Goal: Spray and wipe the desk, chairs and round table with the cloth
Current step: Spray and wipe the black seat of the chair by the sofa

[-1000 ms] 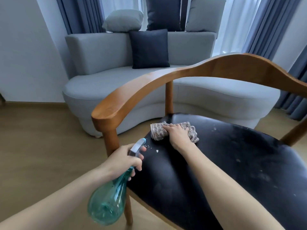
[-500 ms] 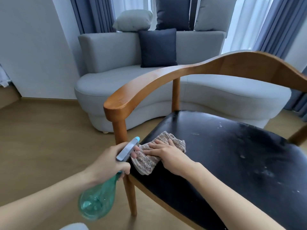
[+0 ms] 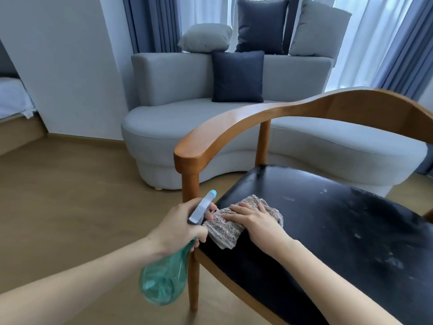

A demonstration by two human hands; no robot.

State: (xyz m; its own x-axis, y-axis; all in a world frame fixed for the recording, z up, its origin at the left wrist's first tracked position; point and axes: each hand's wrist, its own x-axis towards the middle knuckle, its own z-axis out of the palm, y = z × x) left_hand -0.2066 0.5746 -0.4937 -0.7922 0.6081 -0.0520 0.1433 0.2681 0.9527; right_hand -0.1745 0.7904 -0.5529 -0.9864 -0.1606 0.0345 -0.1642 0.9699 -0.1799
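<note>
Cloth (image 3: 236, 221): folded pad at the near-left corner of the chair (image 3: 328, 231) seat, overhanging its front edge, pinned under the flat, straight-fingered right hand (image 3: 254, 219). Unwiped seat, flecked white, lies to the right and beyond that hand, so the coming stroke probably runs that way. Left hand (image 3: 181, 227): curled round the bottle (image 3: 164, 275) neck, just left of the cloth, off the seat.
</note>
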